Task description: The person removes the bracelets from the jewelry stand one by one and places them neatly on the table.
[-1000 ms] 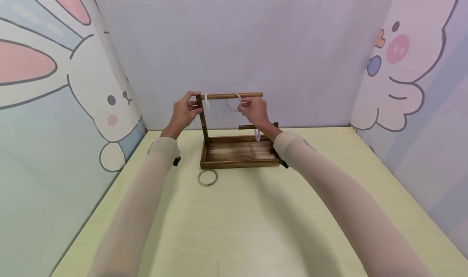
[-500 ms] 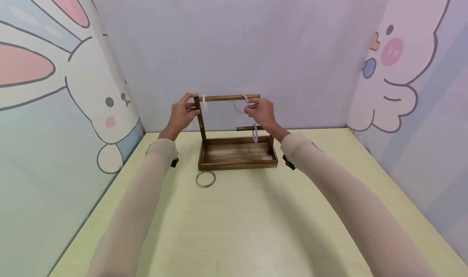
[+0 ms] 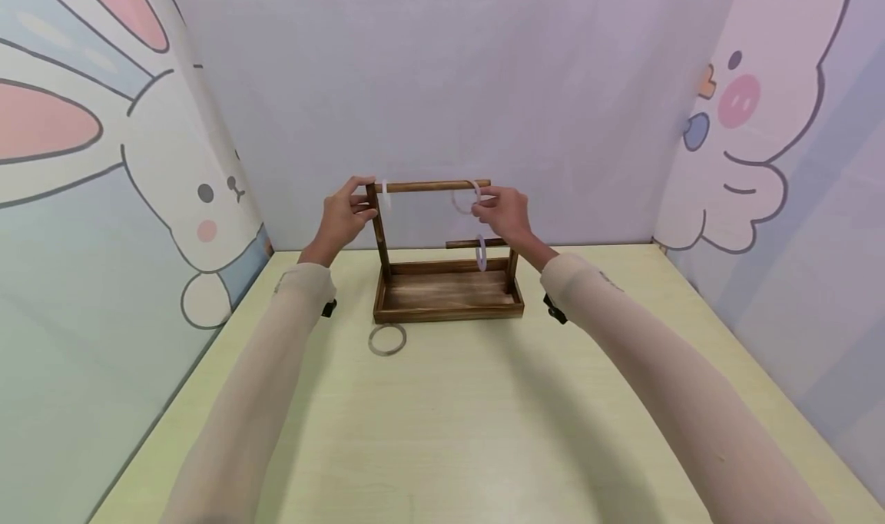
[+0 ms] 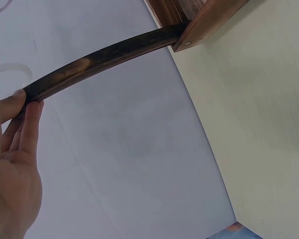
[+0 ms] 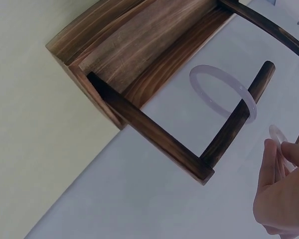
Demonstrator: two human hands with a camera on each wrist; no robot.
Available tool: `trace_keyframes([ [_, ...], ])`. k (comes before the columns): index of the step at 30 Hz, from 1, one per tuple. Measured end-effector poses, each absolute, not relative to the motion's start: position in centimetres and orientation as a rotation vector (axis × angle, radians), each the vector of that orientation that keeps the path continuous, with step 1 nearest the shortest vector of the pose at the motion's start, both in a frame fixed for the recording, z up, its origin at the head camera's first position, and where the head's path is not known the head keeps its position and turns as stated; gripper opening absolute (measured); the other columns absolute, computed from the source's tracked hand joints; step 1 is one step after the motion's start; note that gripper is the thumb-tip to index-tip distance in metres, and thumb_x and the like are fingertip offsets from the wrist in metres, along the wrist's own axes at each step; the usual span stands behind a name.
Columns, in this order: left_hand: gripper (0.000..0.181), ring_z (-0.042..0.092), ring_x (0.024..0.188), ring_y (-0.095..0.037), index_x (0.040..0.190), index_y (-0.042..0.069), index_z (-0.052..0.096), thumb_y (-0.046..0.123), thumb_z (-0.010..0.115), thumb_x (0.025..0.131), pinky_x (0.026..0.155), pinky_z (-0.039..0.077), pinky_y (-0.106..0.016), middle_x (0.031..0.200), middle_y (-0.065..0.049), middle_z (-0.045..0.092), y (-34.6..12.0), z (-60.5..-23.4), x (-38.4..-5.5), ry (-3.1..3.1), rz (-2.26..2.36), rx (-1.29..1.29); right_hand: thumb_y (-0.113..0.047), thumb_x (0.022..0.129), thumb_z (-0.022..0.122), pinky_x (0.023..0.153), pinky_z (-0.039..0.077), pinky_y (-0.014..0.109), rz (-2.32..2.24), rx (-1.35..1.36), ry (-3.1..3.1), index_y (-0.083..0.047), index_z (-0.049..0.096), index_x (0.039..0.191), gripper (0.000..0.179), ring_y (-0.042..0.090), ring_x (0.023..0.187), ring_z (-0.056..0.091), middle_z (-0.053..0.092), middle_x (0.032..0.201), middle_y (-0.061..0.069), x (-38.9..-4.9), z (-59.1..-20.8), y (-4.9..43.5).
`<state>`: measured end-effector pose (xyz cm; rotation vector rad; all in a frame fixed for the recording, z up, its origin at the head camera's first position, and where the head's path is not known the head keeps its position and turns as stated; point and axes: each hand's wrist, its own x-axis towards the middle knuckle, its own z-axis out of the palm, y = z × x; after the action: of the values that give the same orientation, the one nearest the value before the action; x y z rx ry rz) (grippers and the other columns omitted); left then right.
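Note:
My left hand (image 3: 343,215) grips the top of the left post of a dark wooden bangle rack (image 3: 379,236), thumb and fingers on either side of it. Near the free right end of the upper bar (image 3: 429,187), my right hand (image 3: 506,213) pinches a pale pinkish translucent bangle (image 5: 275,132), which still looks to be around the bar. A white bangle (image 3: 386,195) hangs on that bar close to the left post. On the shorter lower bar (image 3: 459,244) hangs a lavender bangle (image 5: 202,94).
A greyish bangle (image 3: 387,354) lies flat on the pale table (image 3: 442,416), in front of the rack's tray (image 3: 449,316). Cartoon-printed panels (image 3: 207,147) stand at the left and right, with a plain backdrop (image 3: 442,71) behind the rack.
My right hand has slid to the right with the pinkish bangle, along the upper bar toward its free end. My left hand keeps its grip on the post.

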<state>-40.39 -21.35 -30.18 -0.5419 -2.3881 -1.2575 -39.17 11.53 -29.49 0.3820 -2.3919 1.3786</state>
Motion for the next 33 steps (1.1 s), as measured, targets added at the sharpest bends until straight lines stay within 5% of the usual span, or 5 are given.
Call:
trace_keyframes([
  [21, 0.062, 0.068, 0.121, -0.036, 0.149, 0.021, 0.054, -0.006, 0.070, 0.096, 0.099, 0.058, -0.048, 0.136, -0.024, 0.065, -21.4, -30.3, -40.4, -2.399, -1.222, -0.526, -0.004, 0.096, 0.068, 0.080, 0.065, 0.038, 1.431, 0.321, -2.371, 0.000, 0.070, 0.132, 0.036, 0.036, 0.093, 0.077, 0.076, 0.108, 0.022, -39.0, -29.5, 13.9],
  [28, 0.062, 0.067, 0.122, -0.037, 0.149, 0.021, 0.054, -0.006, 0.070, 0.096, 0.099, 0.058, -0.049, 0.136, -0.024, 0.065, -21.3, -30.2, -40.2, -2.400, -1.226, -0.527, -0.003, 0.095, 0.069, 0.073, 0.065, 0.028, 1.493, 0.300, -2.345, 0.001, 0.071, 0.130, 0.035, 0.039, 0.096, 0.076, 0.076, 0.109, 0.024, -38.8, -29.4, 14.4],
  [33, 0.061, 0.068, 0.121, -0.037, 0.149, 0.020, 0.054, -0.006, 0.070, 0.096, 0.098, 0.058, -0.049, 0.135, -0.025, 0.065, -21.3, -30.0, -40.1, -2.401, -1.209, -0.527, -0.004, 0.096, 0.070, 0.081, 0.065, 0.040, 1.519, 0.292, -2.340, 0.001, 0.071, 0.130, 0.034, 0.039, 0.095, 0.076, 0.075, 0.111, 0.023, -38.7, -29.4, 14.8],
])
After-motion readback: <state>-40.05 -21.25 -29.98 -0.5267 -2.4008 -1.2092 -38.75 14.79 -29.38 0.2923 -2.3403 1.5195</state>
